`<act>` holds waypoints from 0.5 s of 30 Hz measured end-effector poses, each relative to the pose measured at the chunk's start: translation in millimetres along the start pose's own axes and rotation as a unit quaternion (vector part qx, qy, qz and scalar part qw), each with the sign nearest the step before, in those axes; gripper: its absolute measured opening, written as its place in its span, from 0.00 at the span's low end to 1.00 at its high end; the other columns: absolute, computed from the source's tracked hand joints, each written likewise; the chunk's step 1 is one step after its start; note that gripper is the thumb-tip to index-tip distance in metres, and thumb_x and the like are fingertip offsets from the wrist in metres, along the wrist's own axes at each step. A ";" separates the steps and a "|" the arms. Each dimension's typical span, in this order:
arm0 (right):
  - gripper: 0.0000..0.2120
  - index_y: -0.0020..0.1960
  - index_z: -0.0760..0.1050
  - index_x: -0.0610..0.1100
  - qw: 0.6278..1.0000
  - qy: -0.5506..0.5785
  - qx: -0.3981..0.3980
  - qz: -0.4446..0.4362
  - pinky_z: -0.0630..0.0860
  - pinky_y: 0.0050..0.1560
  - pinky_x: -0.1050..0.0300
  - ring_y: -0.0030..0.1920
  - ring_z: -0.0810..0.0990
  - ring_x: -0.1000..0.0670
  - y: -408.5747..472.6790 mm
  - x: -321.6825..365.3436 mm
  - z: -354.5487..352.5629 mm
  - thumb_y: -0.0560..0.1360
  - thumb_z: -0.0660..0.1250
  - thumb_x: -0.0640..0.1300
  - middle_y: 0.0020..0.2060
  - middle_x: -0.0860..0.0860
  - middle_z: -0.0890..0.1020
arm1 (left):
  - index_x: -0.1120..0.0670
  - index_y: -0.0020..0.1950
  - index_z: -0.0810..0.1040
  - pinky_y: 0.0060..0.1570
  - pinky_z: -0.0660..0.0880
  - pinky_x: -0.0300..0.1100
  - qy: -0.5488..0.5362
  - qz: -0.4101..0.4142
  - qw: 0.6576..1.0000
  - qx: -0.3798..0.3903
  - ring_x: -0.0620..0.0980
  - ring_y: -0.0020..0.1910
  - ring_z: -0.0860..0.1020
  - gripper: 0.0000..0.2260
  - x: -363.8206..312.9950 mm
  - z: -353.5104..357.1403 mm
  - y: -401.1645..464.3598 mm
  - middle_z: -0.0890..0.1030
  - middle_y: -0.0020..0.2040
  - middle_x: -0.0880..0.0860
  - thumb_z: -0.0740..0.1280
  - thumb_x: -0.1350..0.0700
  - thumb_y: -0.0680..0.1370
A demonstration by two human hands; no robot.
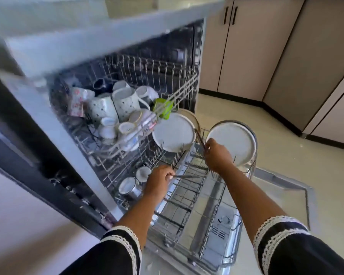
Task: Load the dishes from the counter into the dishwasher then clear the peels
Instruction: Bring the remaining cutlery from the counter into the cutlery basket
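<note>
The dishwasher stands open with both racks pulled out. My left hand (158, 180) grips a thin metal utensil (187, 176) that lies level over the lower rack (187, 197). My right hand (216, 153) pinches a dark slender utensil (199, 137) that points up between two white plates, one (174, 132) on the left and one (231, 142) on the right, both upright in the lower rack. The upper rack (183, 88) holds several white mugs (123, 102) and a green item (163, 108). Steel cups (130, 187) sit at the lower rack's left.
The open dishwasher door (266, 195) lies flat below the lower rack. The grey counter edge (107, 30) overhangs the machine at the top. Beige cabinets (246, 46) line the right wall, with pale floor (236, 108) between them and the door.
</note>
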State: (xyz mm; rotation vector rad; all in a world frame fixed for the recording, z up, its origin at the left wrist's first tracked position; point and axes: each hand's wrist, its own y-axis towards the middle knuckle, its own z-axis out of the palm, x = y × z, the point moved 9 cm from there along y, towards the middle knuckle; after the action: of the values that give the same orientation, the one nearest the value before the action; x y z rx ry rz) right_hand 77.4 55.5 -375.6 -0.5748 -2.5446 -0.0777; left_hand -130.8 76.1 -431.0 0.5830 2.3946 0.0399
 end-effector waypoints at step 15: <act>0.08 0.53 0.79 0.44 0.990 -0.127 -0.033 -0.055 0.82 0.46 0.50 0.41 0.81 0.48 23.5 -32.7 155.0 0.77 0.65 0.36 0.46 0.46 0.82 | 0.49 0.49 0.83 0.55 0.74 0.45 0.038 0.032 0.999 0.012 0.48 0.51 0.76 0.07 71.1 75.1 15.9 0.81 0.53 0.49 0.71 0.60 0.75</act>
State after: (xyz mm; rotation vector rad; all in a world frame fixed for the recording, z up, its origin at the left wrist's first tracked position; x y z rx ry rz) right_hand 37.6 89.9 -526.9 -0.4967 -2.8294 -0.1363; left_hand -126.6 111.1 -529.5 0.6794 2.4519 0.0617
